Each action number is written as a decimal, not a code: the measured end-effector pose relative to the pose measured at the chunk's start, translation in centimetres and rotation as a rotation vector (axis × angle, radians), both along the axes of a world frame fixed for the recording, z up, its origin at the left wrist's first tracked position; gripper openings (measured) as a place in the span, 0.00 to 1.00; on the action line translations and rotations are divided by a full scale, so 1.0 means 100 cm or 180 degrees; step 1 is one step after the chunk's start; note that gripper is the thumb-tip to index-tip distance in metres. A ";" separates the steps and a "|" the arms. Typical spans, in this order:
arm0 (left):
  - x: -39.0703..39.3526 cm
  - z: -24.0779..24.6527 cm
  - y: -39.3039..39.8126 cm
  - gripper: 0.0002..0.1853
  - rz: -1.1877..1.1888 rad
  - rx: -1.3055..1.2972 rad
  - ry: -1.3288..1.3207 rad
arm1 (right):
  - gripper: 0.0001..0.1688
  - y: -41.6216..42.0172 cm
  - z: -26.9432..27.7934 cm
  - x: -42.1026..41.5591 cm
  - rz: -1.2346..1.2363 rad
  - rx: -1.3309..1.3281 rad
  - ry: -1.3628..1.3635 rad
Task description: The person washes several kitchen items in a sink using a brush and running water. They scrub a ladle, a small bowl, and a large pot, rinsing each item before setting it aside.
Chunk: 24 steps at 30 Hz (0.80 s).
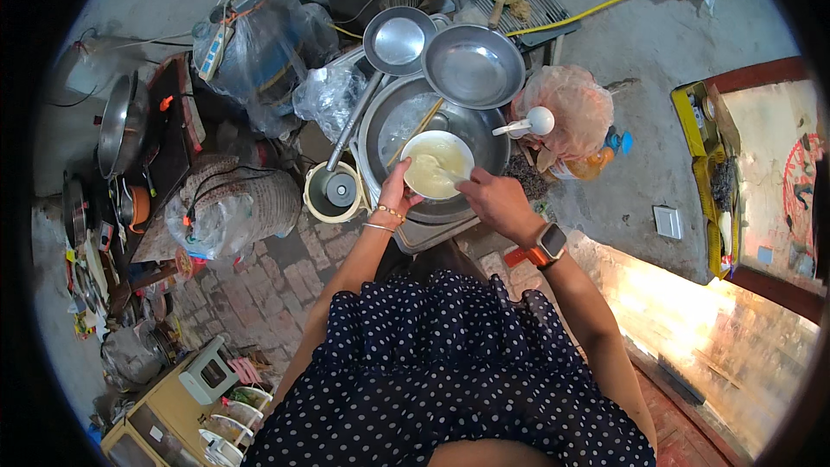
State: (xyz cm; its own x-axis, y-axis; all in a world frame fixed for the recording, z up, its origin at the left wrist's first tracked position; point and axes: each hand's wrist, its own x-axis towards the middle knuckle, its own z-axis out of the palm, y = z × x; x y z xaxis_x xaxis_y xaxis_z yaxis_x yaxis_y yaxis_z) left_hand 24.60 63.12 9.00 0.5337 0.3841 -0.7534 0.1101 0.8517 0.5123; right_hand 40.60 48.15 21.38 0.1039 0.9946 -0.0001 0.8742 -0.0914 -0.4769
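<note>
A small white bowl (468, 146) holds thick, pale yellow batter (430, 168). My left hand (397, 191) grips the bowl's left side, thumb at the rim and fingers curled beneath. In my right hand (500, 200) is the handle of a utensil, likely a spoon (449, 173), its far end sunk in the batter. The bowl is held above the near part of a wide metal basin (399, 107) set in a stand. Behind the bowl, a pair of wooden chopsticks (420, 126) lies slanted across the basin.
Two metal pans, one long-handled (397, 39) and one round (473, 65), overlap the basin's far edge. Left of it stands a cream bucket (313, 198). To the right are a white-handled utensil (537, 122), a pink plastic bag (570, 104) and an orange-yellow bottle (587, 162).
</note>
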 end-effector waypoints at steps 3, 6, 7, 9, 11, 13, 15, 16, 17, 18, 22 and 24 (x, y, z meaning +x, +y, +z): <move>-0.003 0.001 0.001 0.25 0.0043 0.0062 0.0136 | 0.11 0.005 0.004 0.003 -0.0217 0.0023 -0.0281; -0.004 0.003 0.008 0.26 -0.0123 0.0254 0.0239 | 0.11 -0.007 0.004 0.011 -0.0415 -0.0162 -0.0144; -0.003 0.006 0.008 0.26 -0.0100 0.0244 0.0249 | 0.11 -0.008 0.001 0.008 -0.0333 -0.0128 -0.0088; -0.003 0.011 0.007 0.25 -0.0041 0.0231 0.0274 | 0.12 -0.005 -0.005 0.000 -0.0156 -0.0051 0.0030; -0.003 0.012 0.010 0.25 0.0023 0.0201 0.0140 | 0.13 0.002 -0.004 0.003 -0.0337 0.0025 0.0011; -0.004 0.010 0.014 0.25 0.0014 0.0253 0.0165 | 0.14 0.005 -0.005 0.008 -0.0552 0.0058 0.0027; -0.003 0.011 0.018 0.25 -0.0071 0.0387 0.0336 | 0.14 0.000 -0.010 0.004 -0.0517 -0.0110 0.0092; 0.000 0.016 0.017 0.25 0.0003 0.0393 0.0456 | 0.14 -0.001 -0.010 0.002 -0.0493 -0.0113 0.0120; 0.001 0.015 0.019 0.25 0.0023 0.0391 0.0444 | 0.14 -0.001 -0.010 0.002 -0.0471 -0.0117 0.0147; 0.000 0.013 0.019 0.25 0.0039 0.0387 0.0444 | 0.14 0.003 -0.007 0.003 -0.0566 -0.0035 0.0196; 0.001 0.013 0.023 0.25 -0.0015 0.0507 0.0402 | 0.15 0.010 -0.005 0.010 -0.0911 0.0069 0.0326; 0.000 0.013 0.023 0.25 -0.0066 0.0587 0.0535 | 0.13 0.005 -0.007 0.006 -0.0880 -0.0047 0.0448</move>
State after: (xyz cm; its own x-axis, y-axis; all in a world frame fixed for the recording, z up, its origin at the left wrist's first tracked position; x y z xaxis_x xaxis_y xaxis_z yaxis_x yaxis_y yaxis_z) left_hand 24.57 65.37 10.32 0.4159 0.5137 -0.7504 0.2234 0.7422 0.6318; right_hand 41.25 48.65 20.69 0.3685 0.9284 -0.0479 0.7407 -0.3244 -0.5883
